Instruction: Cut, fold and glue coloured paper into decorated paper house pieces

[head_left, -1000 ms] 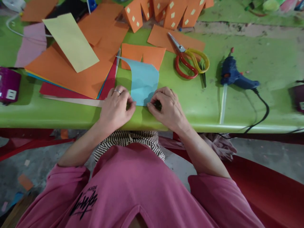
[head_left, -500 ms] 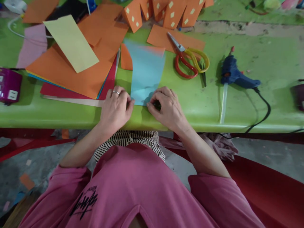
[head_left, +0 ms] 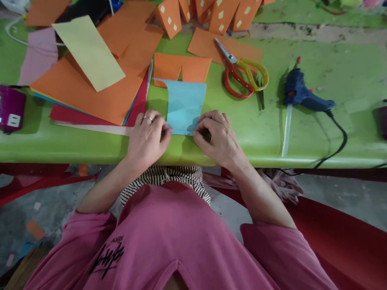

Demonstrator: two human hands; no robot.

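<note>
Lt. blue paper [head_left: 186, 105] is laid on the green table [head_left: 260, 135], w/ its far end curled & its near corners held.

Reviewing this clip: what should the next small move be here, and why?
Probably slide the right hand along the near edge of the blue paper toward the left hand, pressing lightly. Each hand's fingertips are at one near corner, so the left could steady the paper, while the stretch of edge between them has no finger on it.
</note>
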